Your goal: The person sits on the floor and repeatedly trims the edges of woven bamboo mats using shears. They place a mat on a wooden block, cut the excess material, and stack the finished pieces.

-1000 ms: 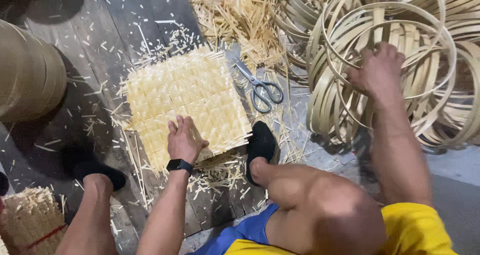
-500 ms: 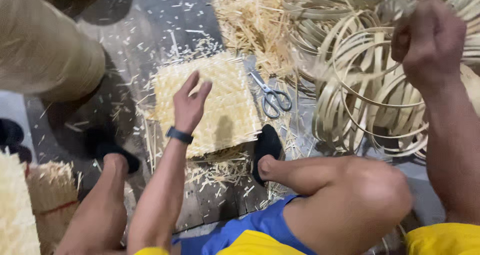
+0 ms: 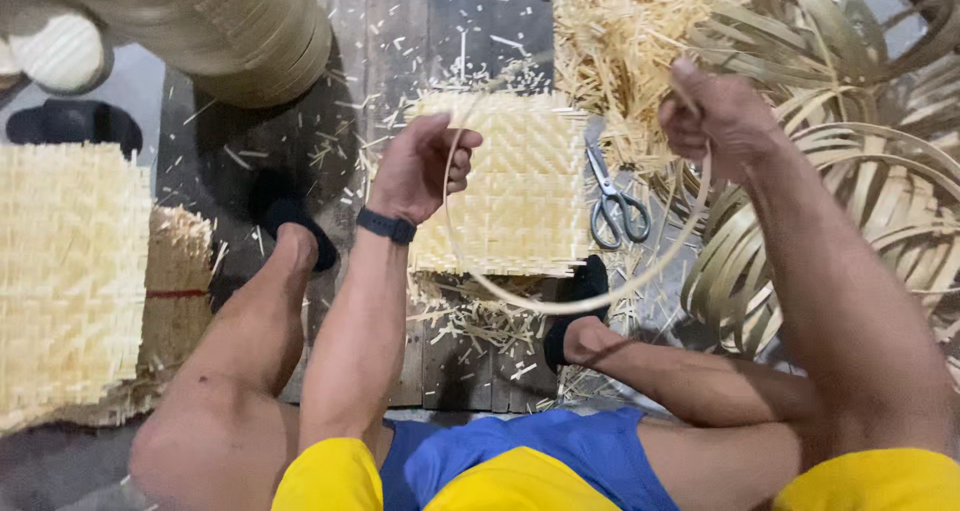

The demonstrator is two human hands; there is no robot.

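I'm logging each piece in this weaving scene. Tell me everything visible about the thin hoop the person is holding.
The hoop is one thin, pale tan strip, seemingly bamboo or cane, bent into a round loop. The left hand grips its left side and the right hand its upper right, holding it in the air above the woven mat and the scissors. Its lower arc crosses in front of the black-socked foot. The top is partly hidden by the hands.
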